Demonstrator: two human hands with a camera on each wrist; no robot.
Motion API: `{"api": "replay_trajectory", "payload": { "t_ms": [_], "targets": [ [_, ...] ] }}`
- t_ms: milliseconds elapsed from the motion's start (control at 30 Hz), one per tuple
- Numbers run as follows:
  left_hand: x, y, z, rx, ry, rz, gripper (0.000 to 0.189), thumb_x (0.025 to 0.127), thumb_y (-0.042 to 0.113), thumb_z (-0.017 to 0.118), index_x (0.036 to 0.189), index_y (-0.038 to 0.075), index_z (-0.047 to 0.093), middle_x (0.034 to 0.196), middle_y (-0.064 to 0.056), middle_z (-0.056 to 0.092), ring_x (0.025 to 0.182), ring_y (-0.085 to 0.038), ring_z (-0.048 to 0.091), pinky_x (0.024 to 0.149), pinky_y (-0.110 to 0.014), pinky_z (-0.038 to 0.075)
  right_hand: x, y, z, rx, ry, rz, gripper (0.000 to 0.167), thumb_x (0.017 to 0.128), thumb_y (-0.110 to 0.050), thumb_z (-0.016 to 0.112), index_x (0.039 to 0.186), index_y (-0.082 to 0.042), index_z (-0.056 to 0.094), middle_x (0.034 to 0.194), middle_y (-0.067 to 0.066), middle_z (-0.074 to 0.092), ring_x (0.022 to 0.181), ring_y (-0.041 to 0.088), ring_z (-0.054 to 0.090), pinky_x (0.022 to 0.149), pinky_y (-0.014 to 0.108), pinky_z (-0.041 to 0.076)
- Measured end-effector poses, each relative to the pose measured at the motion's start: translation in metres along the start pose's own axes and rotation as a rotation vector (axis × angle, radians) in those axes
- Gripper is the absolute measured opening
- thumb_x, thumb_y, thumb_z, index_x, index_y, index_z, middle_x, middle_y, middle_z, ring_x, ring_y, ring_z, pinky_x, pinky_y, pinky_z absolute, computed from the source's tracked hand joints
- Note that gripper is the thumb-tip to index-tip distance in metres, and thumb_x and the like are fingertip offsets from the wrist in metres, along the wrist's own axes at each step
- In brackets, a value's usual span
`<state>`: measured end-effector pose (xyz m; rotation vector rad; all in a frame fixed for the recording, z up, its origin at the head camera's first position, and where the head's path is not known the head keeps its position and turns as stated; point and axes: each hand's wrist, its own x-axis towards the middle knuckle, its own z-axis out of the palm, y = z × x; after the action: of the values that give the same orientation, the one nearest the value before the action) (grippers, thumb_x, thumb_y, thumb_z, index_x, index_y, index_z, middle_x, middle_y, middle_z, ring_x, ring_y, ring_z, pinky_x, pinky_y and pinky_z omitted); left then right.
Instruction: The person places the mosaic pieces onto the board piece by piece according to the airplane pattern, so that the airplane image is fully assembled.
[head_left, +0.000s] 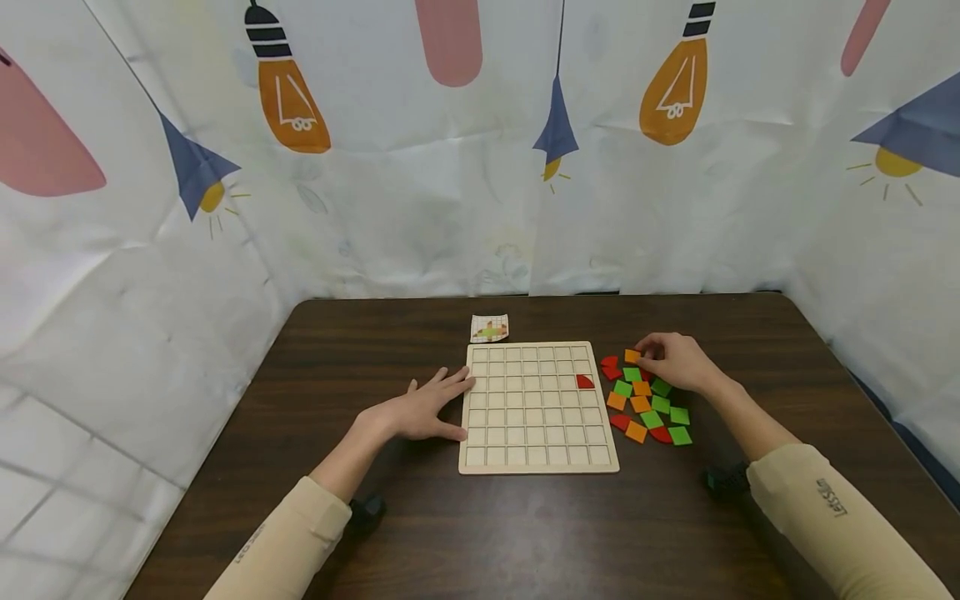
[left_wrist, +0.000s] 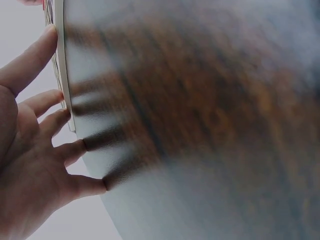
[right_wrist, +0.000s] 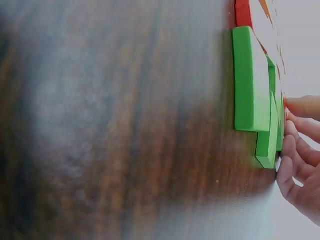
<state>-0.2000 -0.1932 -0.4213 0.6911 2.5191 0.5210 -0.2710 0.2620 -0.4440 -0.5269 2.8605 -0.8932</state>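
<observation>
My left hand [head_left: 422, 412] lies with spread fingers at the left edge of a pale wooden grid board [head_left: 540, 469]. In the left wrist view, the thumb and two fingertips meet the board's edge, while the other fingertips rest on the table. One red quarter-round tile [head_left: 585, 382] sits in a cell near the board's right side. My right hand [head_left: 681, 364] is at the far side of the loose tiles, next to an orange square tile [head_left: 633, 357]. Its thumb and forefinger pinch a red tile [right_wrist: 285, 107], mostly hidden by the fingers.
Loose green [head_left: 680, 436], orange [head_left: 636, 432] and red tiles [head_left: 620, 422] lie in a cluster right of the board, some overlapping. A small printed card [head_left: 490, 329] with a colored pattern lies behind the board. A printed white curtain [head_left: 450, 217] hangs behind the dark wooden table [head_left: 375, 333].
</observation>
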Motion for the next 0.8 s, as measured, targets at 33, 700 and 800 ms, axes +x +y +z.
{"api": "replay_trajectory", "payload": {
  "t_ms": [33,700,800],
  "targets": [
    [-0.0001,0.0001,0.0,0.0,0.001,0.0,0.091,0.096,0.045,0.072,0.166,0.015,0.022,0.172,-0.008,0.006,0.155,-0.039,-0.001,0.112,-0.077,0.001,0.0001,-0.0003,-0.0004,-0.002,-0.001,0.0,0.025,0.099,-0.011,0.069,0.117,0.006,0.069,0.086,0.005,0.064,0.069,0.018,0.056,0.063,0.036,0.048],
    [0.0007,-0.0002,0.0004,-0.003,-0.008,-0.003,0.091,0.096,0.045,0.072,0.166,0.015,0.023,0.172,-0.008,0.006,0.155,-0.04,-0.001,0.112,-0.077,0.001,0.0058,0.0004,0.0013,-0.038,0.031,0.048,0.028,0.097,-0.015,0.07,0.113,0.008,0.069,0.088,0.01,0.066,0.073,0.022,0.058,0.065,0.036,0.049],
    [0.0001,0.0003,-0.0005,-0.002,-0.007,-0.007,0.091,0.096,0.045,0.073,0.166,0.015,0.023,0.172,-0.008,0.006,0.155,-0.04,-0.001,0.112,-0.077,0.001,0.0069,-0.0013,0.0004,-0.037,0.035,0.049,0.029,0.097,-0.015,0.07,0.112,0.009,0.069,0.089,0.011,0.067,0.074,0.023,0.06,0.066,0.036,0.05]
  ]
}}
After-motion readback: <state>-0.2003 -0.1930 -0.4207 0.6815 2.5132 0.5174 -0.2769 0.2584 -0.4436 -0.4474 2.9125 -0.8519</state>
